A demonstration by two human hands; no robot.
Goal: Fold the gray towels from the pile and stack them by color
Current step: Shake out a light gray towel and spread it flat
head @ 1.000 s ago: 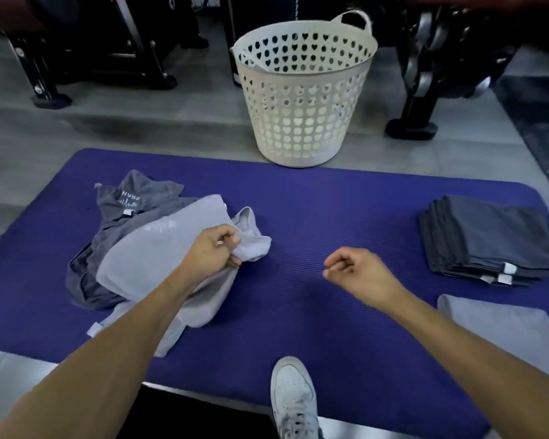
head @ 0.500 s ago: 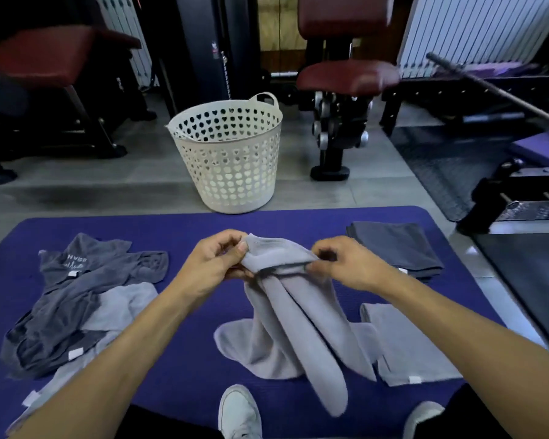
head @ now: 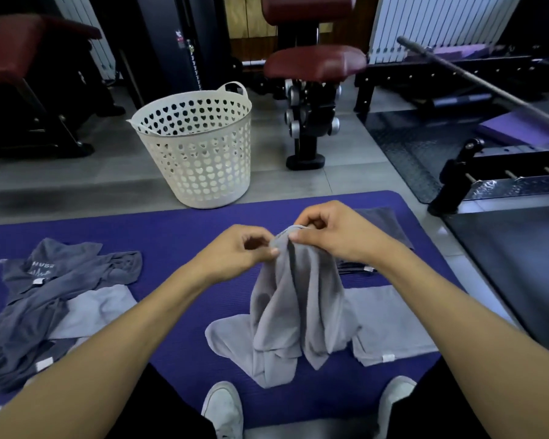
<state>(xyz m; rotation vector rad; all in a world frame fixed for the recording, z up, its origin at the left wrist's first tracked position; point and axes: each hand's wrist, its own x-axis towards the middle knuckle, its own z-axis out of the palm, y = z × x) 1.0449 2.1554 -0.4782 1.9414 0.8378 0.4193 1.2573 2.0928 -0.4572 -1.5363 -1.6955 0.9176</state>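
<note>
A light gray towel (head: 293,299) hangs bunched above the purple mat (head: 178,236), its lower end resting on the mat. My left hand (head: 235,248) pinches its top edge, and my right hand (head: 333,232) pinches the same edge close beside it. On the left lies the loose pile (head: 54,296) of dark and light gray towels. A folded light gray towel (head: 390,321) lies flat at the right. Behind my right arm a folded stack of dark gray towels (head: 384,223) is partly hidden.
A white perforated laundry basket (head: 197,147) stands on the floor beyond the mat. Gym benches and a machine post (head: 308,128) stand behind it, and a black rack (head: 488,179) lies to the right. My two white shoes (head: 225,410) rest at the mat's near edge.
My left hand lifted the light gray towel off the pile and carried it to the middle. My right hand took hold of its top edge, and both hands have since moved closer together.
</note>
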